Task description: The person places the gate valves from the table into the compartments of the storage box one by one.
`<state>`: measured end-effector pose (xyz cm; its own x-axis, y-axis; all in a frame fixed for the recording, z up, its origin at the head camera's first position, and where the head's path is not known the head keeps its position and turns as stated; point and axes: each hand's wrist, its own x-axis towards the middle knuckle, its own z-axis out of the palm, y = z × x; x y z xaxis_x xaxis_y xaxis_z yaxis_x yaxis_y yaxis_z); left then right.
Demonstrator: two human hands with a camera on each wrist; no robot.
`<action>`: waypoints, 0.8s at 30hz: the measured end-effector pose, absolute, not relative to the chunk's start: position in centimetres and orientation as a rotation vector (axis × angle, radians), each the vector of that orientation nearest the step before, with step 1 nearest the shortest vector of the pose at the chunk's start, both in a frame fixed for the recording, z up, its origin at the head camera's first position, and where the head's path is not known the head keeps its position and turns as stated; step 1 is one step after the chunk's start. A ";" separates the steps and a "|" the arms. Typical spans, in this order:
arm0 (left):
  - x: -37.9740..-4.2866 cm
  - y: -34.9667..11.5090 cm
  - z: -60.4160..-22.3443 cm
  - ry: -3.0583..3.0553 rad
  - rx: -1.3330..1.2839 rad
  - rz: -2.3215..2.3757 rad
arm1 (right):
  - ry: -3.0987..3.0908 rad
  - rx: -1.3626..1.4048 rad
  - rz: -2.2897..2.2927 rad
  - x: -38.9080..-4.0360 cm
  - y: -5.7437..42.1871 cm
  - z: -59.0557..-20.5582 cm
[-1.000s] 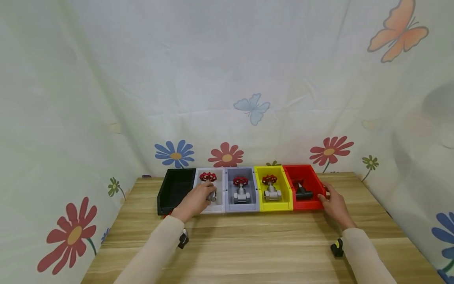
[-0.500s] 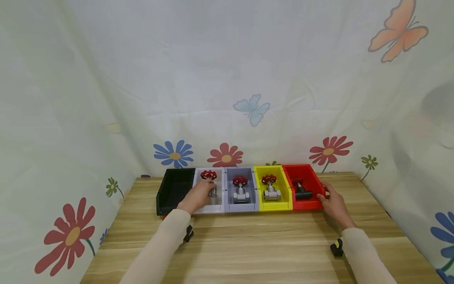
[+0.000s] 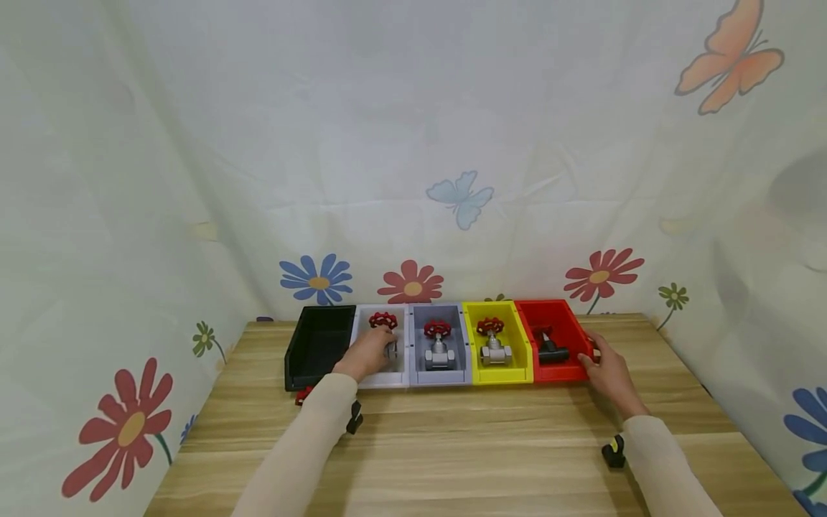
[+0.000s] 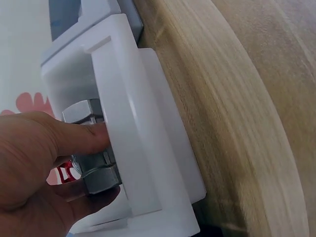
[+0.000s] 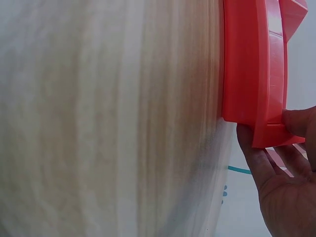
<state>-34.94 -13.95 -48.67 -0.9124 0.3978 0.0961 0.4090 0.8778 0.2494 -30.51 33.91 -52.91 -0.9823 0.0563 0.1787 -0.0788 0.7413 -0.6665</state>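
My left hand (image 3: 367,353) reaches into the white bin (image 3: 362,316) and grips a steel gate valve (image 4: 102,179) by its body, thumb on one side and fingers on the other. The valve's red handwheel (image 3: 383,320) shows beyond the fingertips, toward the back of the bin. At the row's far right end, my right hand (image 3: 609,370) holds the side wall of the red bin (image 5: 244,69), the thumb over its rim and the fingers against the outside. Inside that red bin lies a black T-shaped piece (image 3: 553,352) with a dark red part behind it.
Between them, a grey-blue bin (image 3: 423,314) and a yellow bin (image 3: 476,310) each hold a red-wheeled valve. A black bin (image 3: 323,337) forms the left end. A red wheel (image 3: 303,395) pokes out below it on the wooden table (image 3: 478,445). A floral curtain (image 3: 323,143) hangs behind.
My left hand has shifted slightly to the right inside the white bin, and the valve's wheel has moved a little right with it. The right hand stays on the red bin.
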 end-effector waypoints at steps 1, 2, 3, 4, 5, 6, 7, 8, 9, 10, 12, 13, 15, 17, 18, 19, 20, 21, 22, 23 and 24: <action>-35.0 -13.9 -48.7 -3.002 -0.648 -0.409 | -2.751 0.017 1.066 -30.5 33.9 -52.9; -35.0 -13.8 -48.8 -2.998 -0.653 -0.401 | -2.750 0.017 1.064 -30.5 33.9 -52.9; -35.0 -13.8 -48.8 -2.993 -0.657 -0.392 | -2.748 0.015 1.061 -30.5 33.9 -52.9; -35.0 -13.7 -48.9 -2.989 -0.664 -0.380 | -2.747 0.014 1.059 -30.4 33.9 -52.9; -35.0 -13.7 -49.0 -2.990 -0.667 -0.368 | -2.746 0.012 1.058 -30.5 33.9 -53.0; -35.0 -13.6 -49.0 -2.995 -0.670 -0.362 | -2.747 0.010 1.057 -30.5 33.9 -53.0; -35.0 -13.6 -49.1 -2.999 -0.672 -0.360 | -2.746 0.011 1.056 -30.5 33.9 -53.0; -34.9 -13.5 -49.1 -3.008 -0.671 -0.358 | -2.746 0.012 1.056 -30.5 33.9 -53.0; -34.9 -13.5 -49.1 -3.017 -0.669 -0.359 | -2.745 0.011 1.055 -30.5 33.9 -53.0; -34.9 -13.4 -49.2 -3.029 -0.666 -0.364 | -2.743 0.012 1.057 -30.5 33.9 -53.0; -34.9 -13.3 -49.3 -3.044 -0.656 -0.373 | -2.738 0.014 1.054 -30.4 33.9 -53.0; -35.0 -13.3 -49.4 -3.046 -0.651 -0.372 | -2.734 0.017 1.052 -30.4 33.9 -53.0; -35.1 -13.2 -49.6 -3.044 -0.651 -0.372 | -2.731 0.015 1.047 -30.4 33.9 -53.0; -35.2 -13.2 -49.8 -3.040 -0.650 -0.367 | -2.725 0.020 1.046 -30.4 33.9 -52.9; -35.2 -13.2 -49.9 -3.043 -0.644 -0.370 | -2.723 0.024 1.045 -30.4 33.9 -52.9; -35.3 -13.2 -50.0 -3.042 -0.644 -0.370 | -2.723 0.024 1.044 -30.4 33.9 -53.0; -35.3 -13.1 -50.0 -3.043 -0.644 -0.376 | -2.724 0.024 1.042 -30.4 33.9 -53.0; -35.4 -13.1 -50.1 -3.048 -0.638 -0.378 | -2.725 0.023 1.040 -30.4 33.8 -53.0; -35.4 -13.1 -50.1 -3.047 -0.634 -0.377 | -2.725 0.020 1.041 -30.4 33.8 -53.0; -35.4 -13.1 -50.2 -3.049 -0.630 -0.379 | -2.728 0.016 1.042 -30.4 33.8 -53.0; -35.4 -13.1 -50.2 -3.047 -0.635 -0.370 | -2.733 0.009 1.041 -30.4 33.8 -53.1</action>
<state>-35.43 -13.14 -50.24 -0.9178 0.3931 0.0553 0.3949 0.8899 0.2283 -30.43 33.79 -53.06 -0.9765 0.0712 0.2033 -0.0822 0.7494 -0.6570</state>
